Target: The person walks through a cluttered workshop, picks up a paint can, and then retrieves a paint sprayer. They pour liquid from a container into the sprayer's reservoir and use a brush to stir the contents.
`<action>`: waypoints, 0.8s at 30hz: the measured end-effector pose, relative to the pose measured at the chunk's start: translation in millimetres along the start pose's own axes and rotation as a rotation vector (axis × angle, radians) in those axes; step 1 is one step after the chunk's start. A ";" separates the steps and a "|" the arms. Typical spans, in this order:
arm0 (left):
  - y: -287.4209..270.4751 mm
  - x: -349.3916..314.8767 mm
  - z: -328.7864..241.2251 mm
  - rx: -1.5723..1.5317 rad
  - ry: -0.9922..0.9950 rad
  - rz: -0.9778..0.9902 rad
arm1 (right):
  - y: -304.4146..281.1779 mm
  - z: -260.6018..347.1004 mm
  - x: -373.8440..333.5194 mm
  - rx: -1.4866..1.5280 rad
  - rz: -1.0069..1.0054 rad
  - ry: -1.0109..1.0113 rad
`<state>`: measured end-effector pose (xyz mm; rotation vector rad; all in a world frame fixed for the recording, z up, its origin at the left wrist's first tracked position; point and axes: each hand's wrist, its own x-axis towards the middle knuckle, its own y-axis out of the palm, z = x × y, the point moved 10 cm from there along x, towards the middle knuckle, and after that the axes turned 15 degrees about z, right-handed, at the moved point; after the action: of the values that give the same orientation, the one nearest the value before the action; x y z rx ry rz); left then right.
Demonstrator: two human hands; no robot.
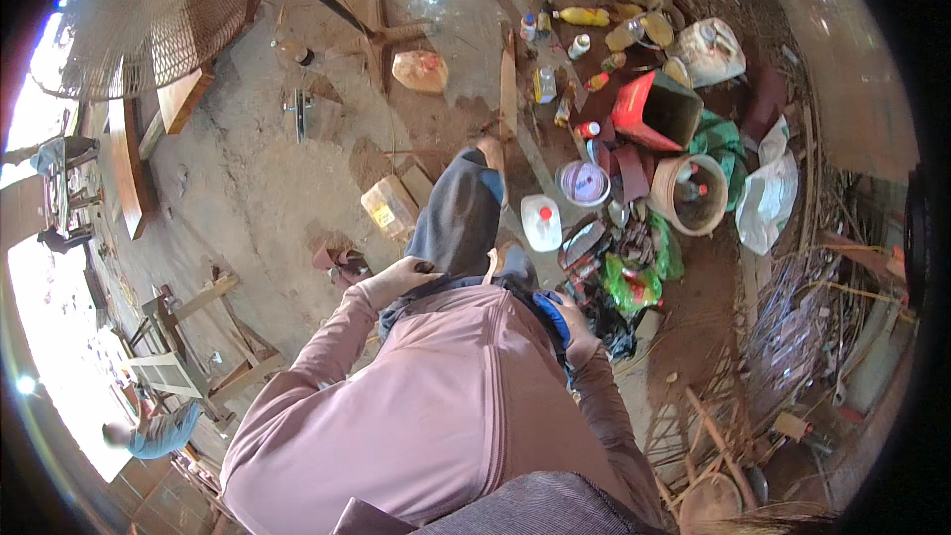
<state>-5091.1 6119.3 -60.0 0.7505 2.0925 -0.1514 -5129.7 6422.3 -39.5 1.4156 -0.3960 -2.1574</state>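
My left hand is at the left side of my waist, its fingers curled beside the dark trousers. A small dark patch shows at its fingertips, and what the fingers hold, if anything, I cannot make out. On the other side of my waist, my right hand closes on a blue piece of cloth with a dark edge. A pink jacket covers my front and both arms. My legs point away over the dusty floor, with one foot showing past the trouser leg.
Right of my legs stand a white jug, a purple-lidded tub, a beige bucket and a red container, among several bottles. A standing fan is at upper left. At far left, another person is near wooden frames.
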 end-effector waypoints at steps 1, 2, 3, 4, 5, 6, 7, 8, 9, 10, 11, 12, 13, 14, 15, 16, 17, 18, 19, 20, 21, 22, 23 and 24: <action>-18.1 -1.0 -17.7 -0.046 -0.005 -0.001 | 2.5 19.7 20.2 0.009 0.039 0.005; -38.1 -0.7 -35.8 -0.048 -0.051 -0.021 | 2.7 35.5 36.9 0.017 0.014 0.052; -58.9 1.7 -54.0 -0.156 -0.062 -0.036 | 9.3 54.4 57.7 -0.017 0.093 -0.008; -88.0 12.6 -65.1 -0.150 -0.055 -0.087 | 23.3 85.6 73.3 -0.059 0.160 -0.095; -116.5 26.9 -71.6 -0.143 -0.048 -0.135 | 25.3 113.4 90.3 -0.138 0.123 -0.077; -147.3 46.7 -63.2 -0.168 -0.016 -0.141 | 37.8 151.7 109.7 -0.218 0.103 -0.039; -188.0 56.2 -74.0 -0.035 -0.073 -0.154 | 51.8 191.0 127.7 -0.297 0.078 -0.002; -230.1 65.7 -82.0 -0.043 -0.060 -0.203 | 65.7 229.0 151.5 -0.356 0.165 -0.105; -268.8 73.2 -87.0 -0.059 -0.051 -0.241 | 64.6 245.6 178.7 -0.460 0.218 -0.182; -303.2 81.2 -86.9 -0.090 -0.059 -0.196 | 64.5 263.1 203.4 -0.558 0.259 -0.268; -330.4 89.0 -92.3 -0.134 -0.074 -0.152 | 62.5 277.9 227.3 -0.645 0.295 -0.358; -354.2 73.5 -145.2 -0.102 -0.239 -0.146 | 55.5 298.0 234.3 -0.938 0.195 -0.484; -364.1 69.5 -159.5 -0.143 -0.164 -0.133 | 71.1 323.5 239.7 -1.225 0.126 -0.618; -383.9 63.7 -171.1 -0.177 -0.087 -0.148 | 105.6 373.8 250.6 -0.971 0.274 -0.416; -408.2 68.5 -190.5 -0.195 0.016 -0.150 | 94.0 387.3 265.5 -0.644 0.215 -0.321; -425.4 78.7 -188.8 -0.122 -0.095 -0.128 | 76.7 385.1 282.0 -0.316 0.156 -0.225; -443.6 88.9 -197.1 -0.126 -0.088 -0.115 | 59.3 375.9 299.4 0.013 0.098 -0.129; -458.9 96.5 -207.1 -0.137 -0.090 -0.103 | 63.4 399.4 311.7 0.054 0.116 -0.160; -474.5 104.5 -217.9 -0.149 -0.092 -0.092 | 66.6 424.2 323.8 0.093 0.135 -0.192; -488.5 113.5 -230.9 -0.207 -0.073 -0.066 | 64.6 445.9 332.7 0.238 0.117 -0.202; -507.0 118.3 -244.7 -0.200 -0.075 -0.107 | 74.2 484.2 335.1 0.382 0.102 -0.210; -525.9 125.5 -259.2 -0.193 -0.074 -0.146 | 74.9 504.9 340.9 0.477 0.055 -0.083; -545.2 132.4 -274.0 -0.187 -0.073 -0.186 | 54.1 517.3 358.8 0.425 0.005 -0.091; -564.1 140.0 -286.7 -0.180 -0.112 -0.208 | 23.1 526.2 385.0 0.366 -0.044 -0.099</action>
<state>-5671.5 5832.2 -88.6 0.4076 2.0419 -0.1138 -5724.3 6161.6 -104.0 1.5195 -0.8401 -2.2789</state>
